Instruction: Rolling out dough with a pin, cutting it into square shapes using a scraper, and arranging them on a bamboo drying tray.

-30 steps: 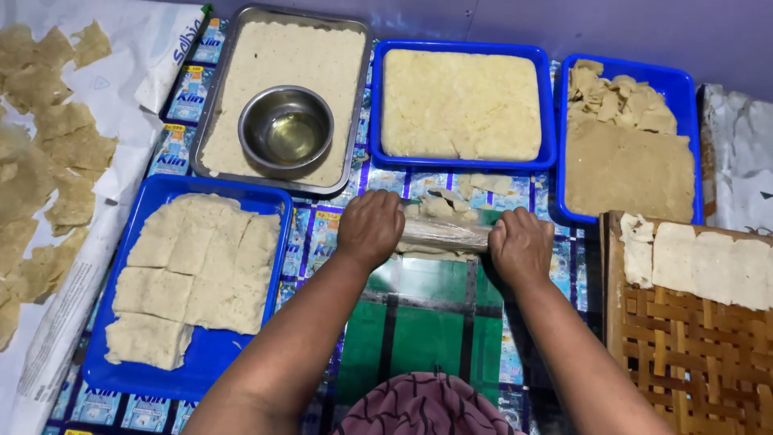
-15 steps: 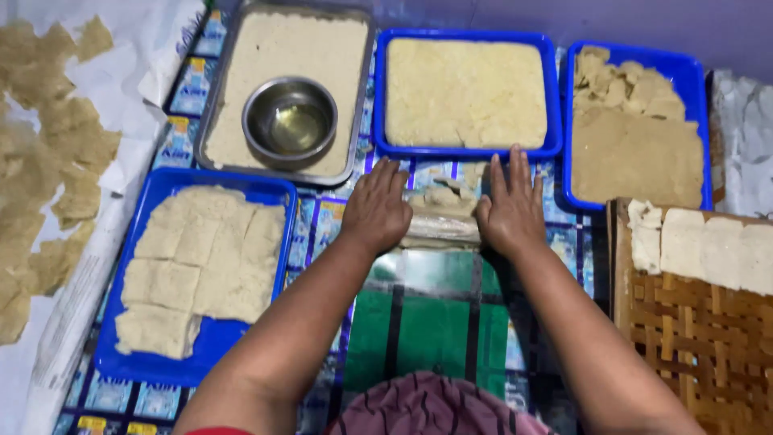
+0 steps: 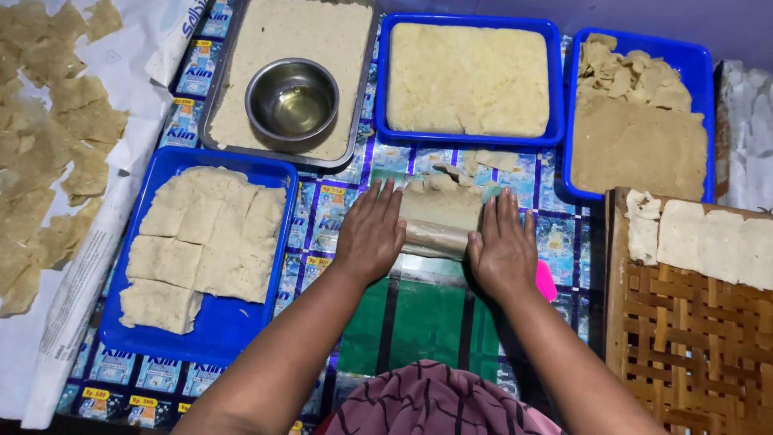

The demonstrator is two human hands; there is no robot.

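Observation:
My left hand [image 3: 372, 234] and my right hand [image 3: 503, 246] lie flat, fingers stretched forward, on the two ends of a rolling pin [image 3: 433, 242]. A thin sheet of beige dough [image 3: 443, 201] is wrapped over the pin between my hands. Ragged dough edges spread just beyond it on the plastic-covered mat [image 3: 419, 314]. Neither hand curls around the pin; the palms press on it from above.
A blue tray [image 3: 233, 322] of cut dough squares sits at left. Behind are a metal tray [image 3: 211, 121] of flour with a steel bowl [image 3: 291, 101], and a blue tray [image 3: 467, 20] of yellow dough. Right: a blue tray [image 3: 708, 80] of scraps, a woven tray [image 3: 684, 338].
My hands went from curled on the pin to flat with fingers stretched, rolling the pin and dough away from me, then back slightly toward me.

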